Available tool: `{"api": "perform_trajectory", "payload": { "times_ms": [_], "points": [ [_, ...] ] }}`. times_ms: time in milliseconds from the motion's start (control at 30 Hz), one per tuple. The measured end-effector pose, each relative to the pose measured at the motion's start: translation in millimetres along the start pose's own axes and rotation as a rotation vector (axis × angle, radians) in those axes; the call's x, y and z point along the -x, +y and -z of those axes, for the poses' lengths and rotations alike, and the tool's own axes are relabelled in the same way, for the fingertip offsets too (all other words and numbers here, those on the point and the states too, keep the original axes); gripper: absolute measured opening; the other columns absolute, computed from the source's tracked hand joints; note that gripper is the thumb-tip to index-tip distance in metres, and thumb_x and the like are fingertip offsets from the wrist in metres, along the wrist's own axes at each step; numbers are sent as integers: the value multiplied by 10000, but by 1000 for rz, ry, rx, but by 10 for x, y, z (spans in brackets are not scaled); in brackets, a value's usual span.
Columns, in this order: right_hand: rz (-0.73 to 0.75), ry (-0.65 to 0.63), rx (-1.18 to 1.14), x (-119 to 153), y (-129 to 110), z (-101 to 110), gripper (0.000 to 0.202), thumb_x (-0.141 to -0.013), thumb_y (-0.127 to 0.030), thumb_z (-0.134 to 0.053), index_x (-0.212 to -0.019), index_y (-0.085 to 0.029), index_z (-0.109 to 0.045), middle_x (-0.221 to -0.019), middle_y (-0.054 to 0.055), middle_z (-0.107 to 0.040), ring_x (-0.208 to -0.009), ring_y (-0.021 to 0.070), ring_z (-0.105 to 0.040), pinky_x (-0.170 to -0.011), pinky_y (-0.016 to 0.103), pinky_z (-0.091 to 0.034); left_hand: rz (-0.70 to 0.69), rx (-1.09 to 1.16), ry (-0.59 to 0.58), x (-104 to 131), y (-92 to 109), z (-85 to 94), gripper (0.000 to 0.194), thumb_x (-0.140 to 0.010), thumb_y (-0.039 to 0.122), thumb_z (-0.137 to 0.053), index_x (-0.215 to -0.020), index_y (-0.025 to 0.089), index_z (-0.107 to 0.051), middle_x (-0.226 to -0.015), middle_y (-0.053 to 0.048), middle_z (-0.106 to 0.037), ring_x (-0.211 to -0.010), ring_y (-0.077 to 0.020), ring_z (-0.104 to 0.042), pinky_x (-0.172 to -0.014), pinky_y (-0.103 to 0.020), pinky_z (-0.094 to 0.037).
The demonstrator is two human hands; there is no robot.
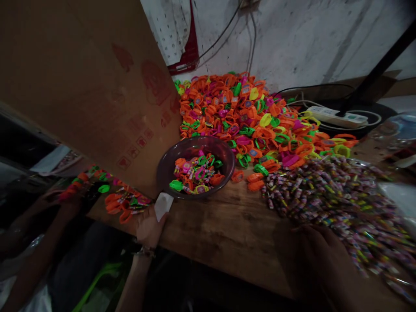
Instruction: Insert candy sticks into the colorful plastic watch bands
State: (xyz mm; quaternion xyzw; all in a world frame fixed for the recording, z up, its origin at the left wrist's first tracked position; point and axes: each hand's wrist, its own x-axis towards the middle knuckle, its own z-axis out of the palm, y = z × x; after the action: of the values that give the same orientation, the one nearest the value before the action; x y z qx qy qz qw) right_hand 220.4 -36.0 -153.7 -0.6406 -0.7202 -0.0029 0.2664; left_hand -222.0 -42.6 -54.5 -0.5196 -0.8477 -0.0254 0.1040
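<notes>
My left hand (150,226) lies at the table's front edge, its fingers closed on a small white card (163,206). Just beyond it stands a dark purple bowl (228,173) holding colourful plastic toy watches and wrapped candies. Over the wooden table (211,225) on the right, my right hand (320,247) is in shadow beside a large pile of wrapped candies (328,190). Its fingers are too dark to make out well. Behind the bowl spreads a heap of orange, green, pink and yellow toy watches (224,104).
A tall cardboard box (97,86) rises at the left. Past it, another person's arms (42,242) reach toward more toy watches. A white power strip (336,116) and a black pole (377,69) stand at the right rear, before the wall.
</notes>
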Motion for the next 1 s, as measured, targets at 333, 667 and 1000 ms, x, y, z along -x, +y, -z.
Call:
{"api": "perform_trajectory", "payload": {
  "times_ms": [333, 667, 1000],
  "points": [
    [-2, -193, 301, -210, -160, 70, 369, -799, 5, -405, -1098, -91, -599, -976, 154, -607, -880, 258, -574, -736, 342, -470, -841, 421, 50, 450, 1712, 98, 283, -905, 246, -472, -1159, 155, -557, -1149, -93, -616, -1064, -217, -557, -912, -364, -471],
    [51, -118, 39, -233, -347, 10, 269, -867, -115, -392, -969, -156, -637, -924, 119, -637, -838, 218, -595, -737, 320, -481, -558, 768, -140, -343, 2861, -395, 287, -807, 67, -559, -1093, 86, -578, -1219, -205, -551, -1227, -300, -472, -1027, -500, -377],
    [-29, -215, -525, -231, -734, 84, 383, -826, -105, -389, -1144, -158, -597, -988, 107, -690, -871, 195, -650, -786, 327, -515, -558, 1225, -311, 192, 2283, -175, 253, -752, 204, -675, -940, 170, -508, -1057, -83, -646, -953, -173, -648, -826, -337, -542]
  ]
}}
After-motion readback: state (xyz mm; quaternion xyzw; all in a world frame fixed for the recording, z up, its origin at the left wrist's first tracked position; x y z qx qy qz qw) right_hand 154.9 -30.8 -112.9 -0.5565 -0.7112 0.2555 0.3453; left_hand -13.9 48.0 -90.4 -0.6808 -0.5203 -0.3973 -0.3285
